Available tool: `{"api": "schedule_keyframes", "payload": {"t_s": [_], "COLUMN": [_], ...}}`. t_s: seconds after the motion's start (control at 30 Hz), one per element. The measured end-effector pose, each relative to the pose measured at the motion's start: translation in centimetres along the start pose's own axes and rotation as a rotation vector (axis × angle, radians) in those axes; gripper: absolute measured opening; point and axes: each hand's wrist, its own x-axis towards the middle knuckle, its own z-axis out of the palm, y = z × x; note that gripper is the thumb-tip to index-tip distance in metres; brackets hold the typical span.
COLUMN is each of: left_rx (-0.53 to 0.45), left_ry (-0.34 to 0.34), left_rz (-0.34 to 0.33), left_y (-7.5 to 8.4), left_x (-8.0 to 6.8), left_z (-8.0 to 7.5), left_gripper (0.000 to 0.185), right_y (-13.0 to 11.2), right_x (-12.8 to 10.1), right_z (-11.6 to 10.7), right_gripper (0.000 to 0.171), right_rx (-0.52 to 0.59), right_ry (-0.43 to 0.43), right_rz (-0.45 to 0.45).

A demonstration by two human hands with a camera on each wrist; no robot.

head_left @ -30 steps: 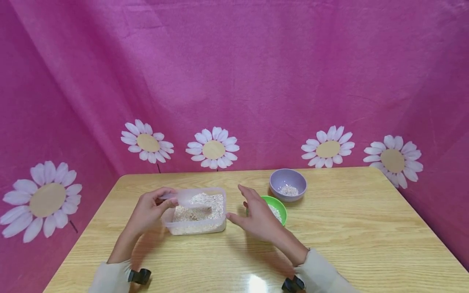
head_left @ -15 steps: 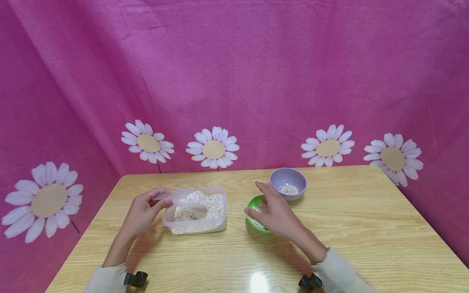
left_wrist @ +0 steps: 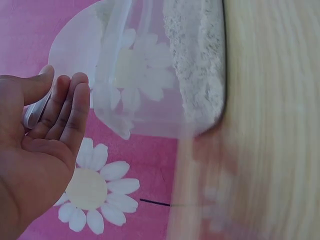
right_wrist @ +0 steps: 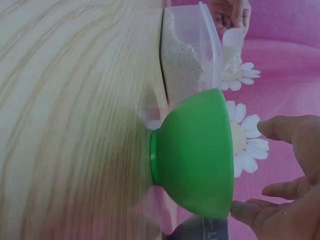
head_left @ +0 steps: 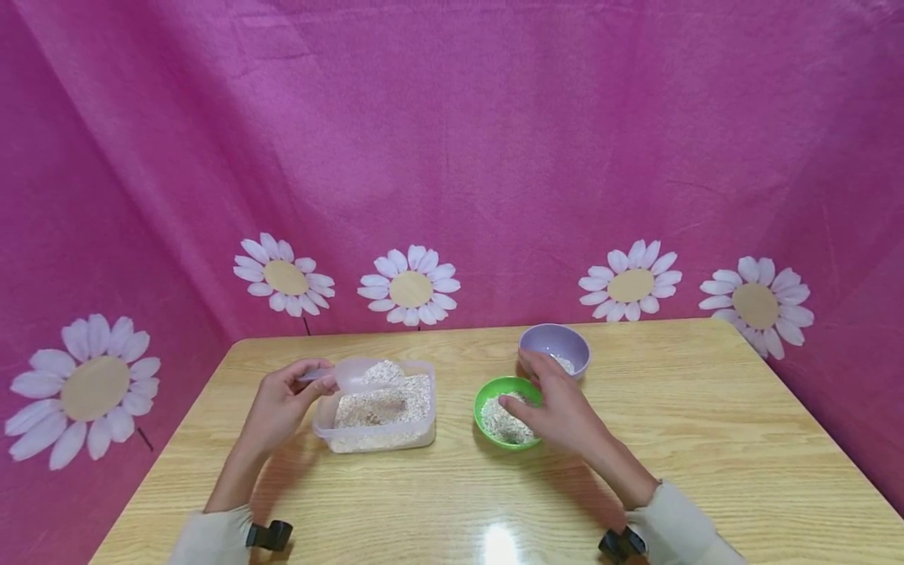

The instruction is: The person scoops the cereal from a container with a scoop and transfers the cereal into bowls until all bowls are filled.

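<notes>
The left hand [head_left: 278, 408] pinches the handle of a clear scoop [head_left: 367, 374] heaped with oats, held above the clear container [head_left: 377, 412]. Right of the container stands the green bowl [head_left: 504, 412]; the right hand [head_left: 561, 404] hovers at its rim, fingers spread and loosely bent, holding nothing. The purple bowl [head_left: 558, 349] sits beyond the green bowl

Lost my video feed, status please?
Left hand holds loaded scoop over clear tub. Right hand touching green bowl rim. Nothing between them.
</notes>
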Motion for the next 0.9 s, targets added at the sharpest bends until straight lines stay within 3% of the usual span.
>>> {"api": "schedule_keyframes", "payload": {"t_s": [0.2,0.47,0.9], "left_rx": [-0.047,-0.118,-0.13], "left_ry": [0.003,-0.001,-0.032], "left_rz": [0.02,0.006,0.123], "left_y": [1.1,3.2,6.3], "left_x": [1.0,3.0,6.3], "left_z": [1.2,4.2,10.3], "left_gripper": [0.021,0.021,0.018], "right_y": [0.6,1.5,2.9], "right_x": [-0.1,-0.2,-0.9], "right_z": [-0.7,-1.6,-3.7], "right_gripper": [0.074,0.075,0.075], "right_rx": [-0.016,-0.071,-0.078], "right_ry": [0.017,0.032,0.065], "right_rz": [0.005,0.016,0.067]}}
